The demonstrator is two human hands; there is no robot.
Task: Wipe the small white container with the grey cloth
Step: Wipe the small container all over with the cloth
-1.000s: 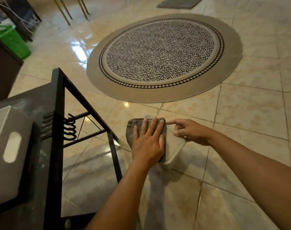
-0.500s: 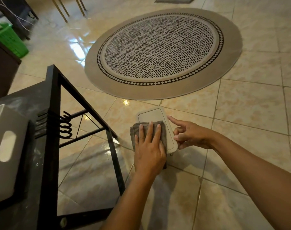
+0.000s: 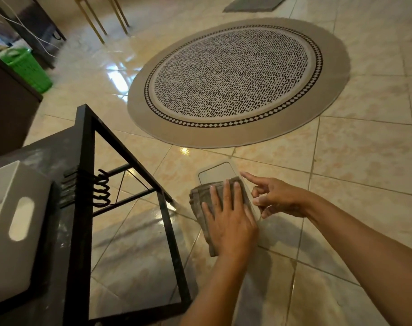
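Note:
The small white container (image 3: pixel 215 174) is a flat rounded rectangle seen face-on, low over the tiled floor at centre. A folded grey cloth (image 3: pixel 199 201) covers its near half, and only the far end shows. My left hand (image 3: pixel 230 222) lies flat on the cloth with fingers spread, pressing it against the container. My right hand (image 3: pixel 278 198) grips the container's right edge, index finger stretched out along it and thumb hidden below. The hands cast a shadow on the floor beneath.
A black metal rack frame (image 3: pixel 87 161) with hooks stands at left, with a white bin (image 3: pixel 14 222) with a handle slot beside it. A round patterned rug (image 3: pixel 235 78) lies beyond. A green basket (image 3: pixel 28 67) and a dark cabinet (image 3: pixel 7 109) are far left.
My left hand has slid the cloth toward me along the container, uncovering its far end. My right hand has stayed at the right edge.

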